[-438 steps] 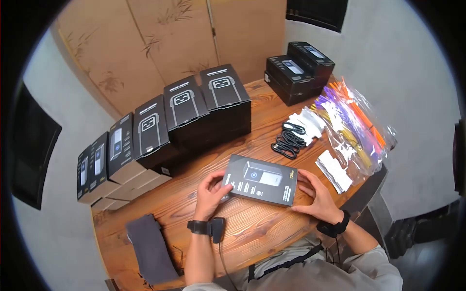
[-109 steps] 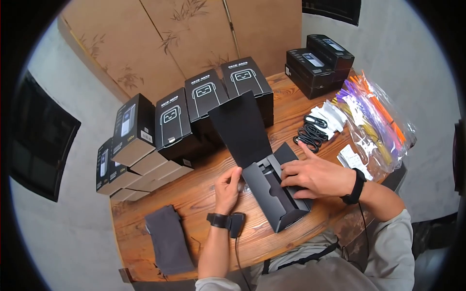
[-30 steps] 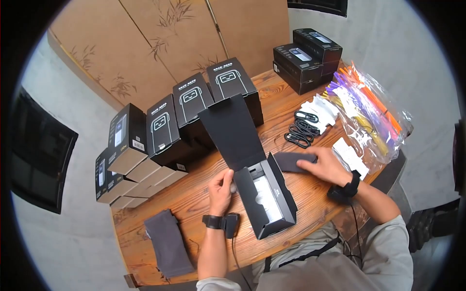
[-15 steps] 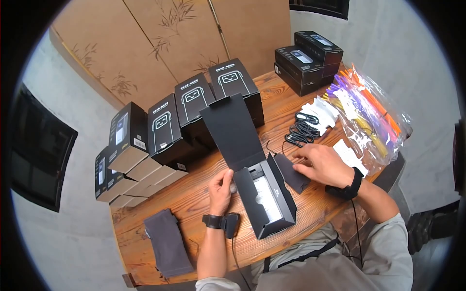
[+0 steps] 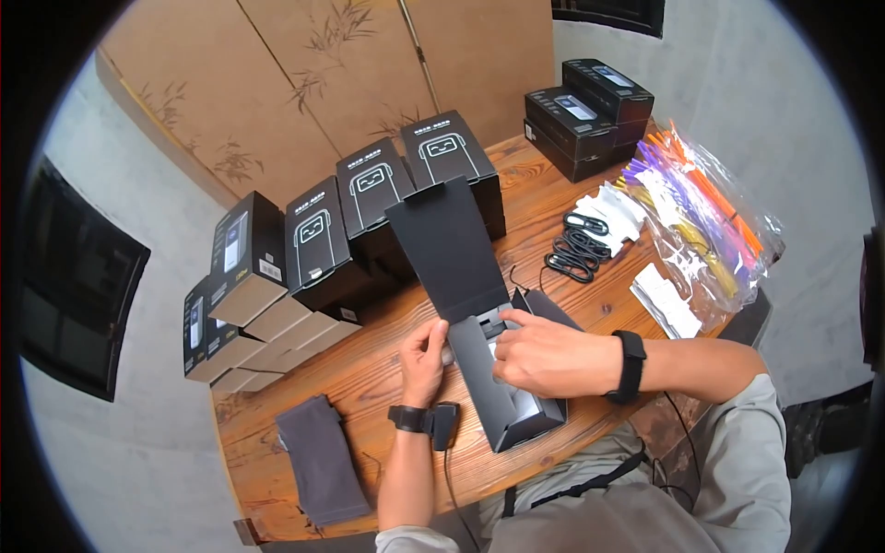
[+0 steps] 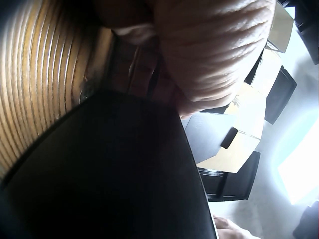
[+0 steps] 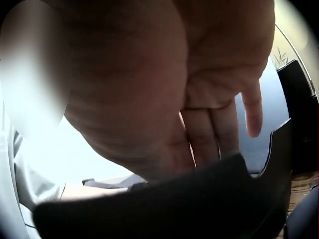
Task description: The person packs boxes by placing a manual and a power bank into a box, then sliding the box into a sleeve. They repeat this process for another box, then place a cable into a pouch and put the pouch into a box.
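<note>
Oblong matte-black box (image 5: 479, 373), near front edge, grained table (image 5: 383, 378).
Right hand (image 5: 548, 357) partly inside, left hand (image 5: 422, 369) alongside; finger closure indeterminable.

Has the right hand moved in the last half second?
Yes: in the head view, the right hand has moved left, away from the black cables, and is now over the open box.

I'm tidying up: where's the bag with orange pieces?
In the head view, the bag lies on the table at far right, to the right of the black cables.

Head view looks down; wrist views crowd the same box (image 5: 481, 382).
</note>
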A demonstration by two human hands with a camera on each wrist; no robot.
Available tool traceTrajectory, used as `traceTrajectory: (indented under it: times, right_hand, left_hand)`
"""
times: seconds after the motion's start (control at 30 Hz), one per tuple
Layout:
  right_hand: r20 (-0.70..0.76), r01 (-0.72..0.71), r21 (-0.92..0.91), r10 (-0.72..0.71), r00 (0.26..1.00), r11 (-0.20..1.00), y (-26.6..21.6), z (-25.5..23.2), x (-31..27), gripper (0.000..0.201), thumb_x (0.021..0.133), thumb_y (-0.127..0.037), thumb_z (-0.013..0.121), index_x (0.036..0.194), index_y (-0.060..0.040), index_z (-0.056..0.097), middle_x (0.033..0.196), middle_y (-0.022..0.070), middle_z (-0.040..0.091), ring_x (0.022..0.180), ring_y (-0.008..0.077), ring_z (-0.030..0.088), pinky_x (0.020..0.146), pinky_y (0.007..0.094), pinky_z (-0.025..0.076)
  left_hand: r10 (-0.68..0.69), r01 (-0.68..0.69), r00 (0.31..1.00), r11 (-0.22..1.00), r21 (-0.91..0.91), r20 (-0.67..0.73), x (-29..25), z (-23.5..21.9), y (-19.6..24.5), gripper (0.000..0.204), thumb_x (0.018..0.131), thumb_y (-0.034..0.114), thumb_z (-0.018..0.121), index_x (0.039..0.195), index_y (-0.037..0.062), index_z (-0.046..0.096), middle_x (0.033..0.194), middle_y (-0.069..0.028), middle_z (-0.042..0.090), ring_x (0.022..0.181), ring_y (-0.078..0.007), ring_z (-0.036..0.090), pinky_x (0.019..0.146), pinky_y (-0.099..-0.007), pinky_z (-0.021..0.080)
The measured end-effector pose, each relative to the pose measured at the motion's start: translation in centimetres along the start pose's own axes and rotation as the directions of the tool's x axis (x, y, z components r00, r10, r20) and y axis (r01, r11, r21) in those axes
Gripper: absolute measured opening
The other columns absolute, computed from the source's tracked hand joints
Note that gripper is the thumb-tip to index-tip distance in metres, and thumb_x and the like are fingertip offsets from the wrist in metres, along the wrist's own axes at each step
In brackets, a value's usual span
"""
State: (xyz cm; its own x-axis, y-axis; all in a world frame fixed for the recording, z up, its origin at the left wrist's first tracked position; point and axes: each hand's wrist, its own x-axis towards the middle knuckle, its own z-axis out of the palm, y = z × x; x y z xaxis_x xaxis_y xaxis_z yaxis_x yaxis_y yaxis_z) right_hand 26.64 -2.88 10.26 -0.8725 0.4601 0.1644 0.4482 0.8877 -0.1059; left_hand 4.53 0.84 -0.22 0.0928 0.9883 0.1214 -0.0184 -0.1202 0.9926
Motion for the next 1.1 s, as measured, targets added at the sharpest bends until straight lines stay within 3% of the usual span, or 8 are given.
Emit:
traceTrajectory:
  times: [0.07, 0.17, 0.27, 0.37, 0.47, 0.57, 0.7, 1.1]
  right_hand:
    - [0.125, -0.015, -0.044, 0.020, 0.992, 0.999, 0.1, 1.0, 0.1, 0.009, 0.079, -0.009, 0.057, 0.073, -0.0064, 0.063, 0.071, 0.0086, 0.061, 0.080, 0.0261, 0.064, 0.090, 0.0440, 0.042]
    - [0.249, -0.050, -0.009, 0.051, 0.967, 0.999, 0.3, 0.9, 0.6, 0.012, 0.080, -0.008, 0.057, 0.078, -0.0038, 0.068, 0.089, 0.0087, 0.066, 0.098, 0.0236, 0.064, 0.104, 0.0483, 0.037]
    - [0.181, -0.046, 0.025, 0.040, 0.983, 0.999, 0.6, 1.3, 0.6, 0.011, 0.080, -0.010, 0.060, 0.080, -0.0033, 0.068, 0.092, 0.0099, 0.066, 0.102, 0.0240, 0.063, 0.102, 0.0462, 0.039]
    - [-0.034, 0.036, 0.183, -0.030, 0.999, 0.982, 0.8, 1.8, 1.0, 0.011, 0.080, -0.010, 0.060, 0.079, -0.0008, 0.066, 0.080, 0.0134, 0.063, 0.075, 0.0330, 0.066, 0.076, 0.0414, 0.051]
    - [0.270, -0.109, 0.288, 0.028, 0.962, 0.951, 0.9, 0.8, 1.7, 0.020, 0.076, -0.013, 0.070, 0.085, 0.0035, 0.066, 0.094, 0.0141, 0.065, 0.090, 0.0309, 0.065, 0.082, 0.0408, 0.051]
    - [0.176, -0.110, 0.232, 0.069, 0.982, 0.966, 1.4, 2.4, 2.1, 0.024, 0.075, -0.013, 0.071, 0.084, 0.0078, 0.064, 0.091, 0.0176, 0.065, 0.083, 0.0347, 0.066, 0.076, 0.0416, 0.053]
    - [0.394, -0.202, 0.183, 0.116, 0.912, 0.962, 1.4, 3.3, 3.5, 0.028, 0.075, -0.019, 0.071, 0.080, 0.0076, 0.064, 0.090, 0.0206, 0.065, 0.084, 0.0365, 0.065, 0.078, 0.0419, 0.052]
    - [0.176, -0.036, 0.116, 0.016, 0.984, 0.993, 1.0, 4.2, 2.7, 0.015, 0.070, -0.008, 0.066, 0.077, 0.0043, 0.067, 0.085, 0.0190, 0.065, 0.083, 0.0328, 0.063, 0.075, 0.0407, 0.049]
  left_hand:
    - [0.008, -0.008, 1.000, 1.000, 0.004, 0.003, 0.1, -0.1, -0.3, 0.021, 0.096, 0.014, 0.061, 0.104, -0.0037, 0.069, 0.091, -0.0002, 0.067, 0.083, -0.0071, 0.057, 0.075, -0.0222, 0.045]
    - [0.016, -0.016, 1.000, 0.999, 0.041, -0.002, 0.0, 0.0, 0.1, 0.023, 0.096, 0.016, 0.061, 0.105, -0.0040, 0.069, 0.092, -0.0004, 0.067, 0.084, -0.0073, 0.057, 0.076, -0.0225, 0.046]
    - [0.008, -0.008, 1.000, 0.999, 0.049, -0.015, 0.1, -0.2, -0.4, 0.024, 0.096, 0.017, 0.061, 0.106, -0.0042, 0.069, 0.093, -0.0007, 0.067, 0.085, -0.0073, 0.057, 0.076, -0.0226, 0.046]
    - [0.001, 0.000, 1.000, 0.999, 0.036, -0.011, 0.2, -0.2, -0.5, 0.025, 0.096, 0.018, 0.061, 0.106, -0.0043, 0.069, 0.092, -0.0007, 0.067, 0.085, -0.0073, 0.057, 0.076, -0.0227, 0.046]
    - [0.017, -0.016, 1.000, 0.999, 0.028, -0.017, 0.2, 0.1, -0.4, 0.022, 0.097, 0.015, 0.059, 0.102, -0.0044, 0.069, 0.090, 0.0025, 0.066, 0.082, -0.0051, 0.054, 0.075, -0.0220, 0.045]
    - [-0.011, 0.011, 1.000, 1.000, 0.015, 0.014, 0.3, -0.2, -0.6, 0.024, 0.096, 0.017, 0.061, 0.105, -0.0042, 0.069, 0.092, -0.0008, 0.067, 0.084, -0.0074, 0.058, 0.077, -0.0228, 0.046]
    - [-0.015, 0.015, 1.000, 1.000, 0.014, 0.006, 0.2, -0.2, -0.7, 0.024, 0.096, 0.017, 0.061, 0.104, -0.0042, 0.069, 0.092, -0.0009, 0.068, 0.085, -0.0073, 0.058, 0.077, -0.0229, 0.046]
    - [-0.001, 0.001, 1.000, 1.000, 0.030, 0.003, 0.4, -0.2, -0.7, 0.024, 0.096, 0.017, 0.062, 0.104, -0.0043, 0.069, 0.091, -0.0008, 0.067, 0.083, -0.0069, 0.058, 0.076, -0.0227, 0.047]
